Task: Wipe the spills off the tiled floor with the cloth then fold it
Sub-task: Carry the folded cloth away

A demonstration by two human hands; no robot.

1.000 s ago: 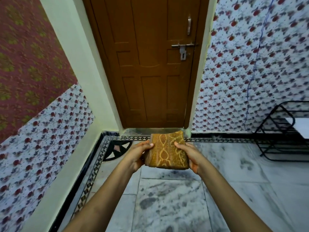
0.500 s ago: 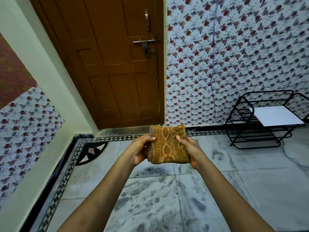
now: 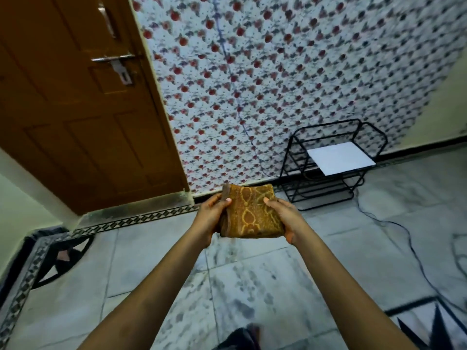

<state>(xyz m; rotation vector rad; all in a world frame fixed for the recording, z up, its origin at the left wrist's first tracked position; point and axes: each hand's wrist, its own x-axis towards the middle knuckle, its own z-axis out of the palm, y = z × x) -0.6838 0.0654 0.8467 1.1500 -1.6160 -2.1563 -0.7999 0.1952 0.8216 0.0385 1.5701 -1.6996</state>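
Note:
A folded cloth, orange-brown with a yellow oval pattern, is held up in front of me as a thick compact square. My left hand grips its left edge, thumb on top. My right hand grips its right edge, thumb on top too. Below them lies the tiled floor, pale marble with grey mottled marks; I cannot tell whether any mark is a spill.
A brown wooden door with a metal latch stands at the left. A black wire rack with a white sheet on it stands by the patterned wall at right. A dark cable trails over the floor at right.
My view has swung to the right: the door has slid left and the rack has come fully into view. Both hands keep the same hold on the folded cloth.

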